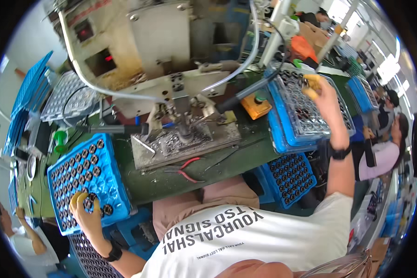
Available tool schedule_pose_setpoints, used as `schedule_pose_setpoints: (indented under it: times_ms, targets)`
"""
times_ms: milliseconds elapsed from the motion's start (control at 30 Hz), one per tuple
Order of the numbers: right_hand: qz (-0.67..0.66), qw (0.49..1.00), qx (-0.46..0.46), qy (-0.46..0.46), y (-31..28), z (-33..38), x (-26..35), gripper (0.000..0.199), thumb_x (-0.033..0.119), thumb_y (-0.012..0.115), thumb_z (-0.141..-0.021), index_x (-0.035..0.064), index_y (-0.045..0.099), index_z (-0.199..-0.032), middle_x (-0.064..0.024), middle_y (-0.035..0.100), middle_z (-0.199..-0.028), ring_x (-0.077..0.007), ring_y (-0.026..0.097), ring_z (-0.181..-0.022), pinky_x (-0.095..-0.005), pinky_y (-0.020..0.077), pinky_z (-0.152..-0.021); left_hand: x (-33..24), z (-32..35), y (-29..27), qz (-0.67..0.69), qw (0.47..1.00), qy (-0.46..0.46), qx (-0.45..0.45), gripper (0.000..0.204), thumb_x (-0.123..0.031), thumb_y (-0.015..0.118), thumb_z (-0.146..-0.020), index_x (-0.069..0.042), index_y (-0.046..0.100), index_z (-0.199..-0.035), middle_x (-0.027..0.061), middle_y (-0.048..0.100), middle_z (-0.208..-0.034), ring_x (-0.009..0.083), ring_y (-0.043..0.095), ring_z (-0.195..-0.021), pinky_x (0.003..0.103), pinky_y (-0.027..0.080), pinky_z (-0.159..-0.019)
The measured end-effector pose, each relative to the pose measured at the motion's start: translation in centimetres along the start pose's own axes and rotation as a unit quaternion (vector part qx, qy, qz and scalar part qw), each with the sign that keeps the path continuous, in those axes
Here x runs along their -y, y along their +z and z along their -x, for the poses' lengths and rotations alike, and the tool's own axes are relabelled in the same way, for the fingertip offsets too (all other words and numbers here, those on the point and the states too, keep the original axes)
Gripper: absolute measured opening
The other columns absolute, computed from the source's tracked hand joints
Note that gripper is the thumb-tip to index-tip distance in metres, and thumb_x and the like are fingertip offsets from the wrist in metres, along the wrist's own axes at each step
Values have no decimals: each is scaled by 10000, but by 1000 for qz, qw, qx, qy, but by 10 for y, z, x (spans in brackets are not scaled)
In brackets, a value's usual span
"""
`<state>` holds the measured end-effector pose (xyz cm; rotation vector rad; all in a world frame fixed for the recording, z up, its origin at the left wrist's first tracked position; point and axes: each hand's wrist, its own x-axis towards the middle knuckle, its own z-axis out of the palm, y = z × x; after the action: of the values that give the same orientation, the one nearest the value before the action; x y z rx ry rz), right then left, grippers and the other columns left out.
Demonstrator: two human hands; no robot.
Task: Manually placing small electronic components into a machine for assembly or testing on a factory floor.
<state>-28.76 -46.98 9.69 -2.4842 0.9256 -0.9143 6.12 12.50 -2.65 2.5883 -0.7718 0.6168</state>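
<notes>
My left hand [87,220], with yellow finger covers, reaches into a blue tray [118,183] holding rows of small black ring-shaped parts [78,167]. Its fingers close around one of these parts [89,202], which is still among the others. At the right, my right hand [326,98] hovers over a clear plastic tray [331,121] of dark and metallic pieces, stacked on blue trays. Thumb and fingers, also in yellow covers, come together around a small dark part [304,83], partly hidden by the fingers.
A press machine [160,41] stands ahead, its metal base [185,143] strewn with shavings. Red-handled pliers [187,170] lie in front of it. Another blue tray of parts [292,178] sits low at the right. An orange container [255,107] is beside the stack. Other people work nearby.
</notes>
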Motion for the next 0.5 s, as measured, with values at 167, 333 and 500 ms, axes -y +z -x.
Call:
schedule_pose_setpoints:
  times_ms: [167,333,500]
  targets:
    - [220,972,32,83,-23,-62,-118,366,198,792,-792,52,688,-1111,-194,719,-946,-327,699,-905,-398,533,-824,-45,-9,20,152,988,-6,-21,399,-29,761,-760,-62,635,-1137,102,633,-1033,226,612,-859,320,460,-682]
    - [348,925,83,127,-7,-94,-157,368,173,810,-730,47,737,-1068,-215,724,-974,-376,700,-920,-430,543,-845,-73,-7,26,245,969,-11,-18,468,22,731,-798,-61,629,-1247,80,625,-1045,120,591,-682,240,493,-593]
    - [282,947,87,124,-3,-94,-154,386,84,754,-780,56,701,-1161,-208,720,-1037,-354,690,-979,-397,532,-877,-75,-5,29,292,956,-28,19,465,70,712,-797,-40,637,-1243,93,594,-1128,114,621,-730,225,523,-633]
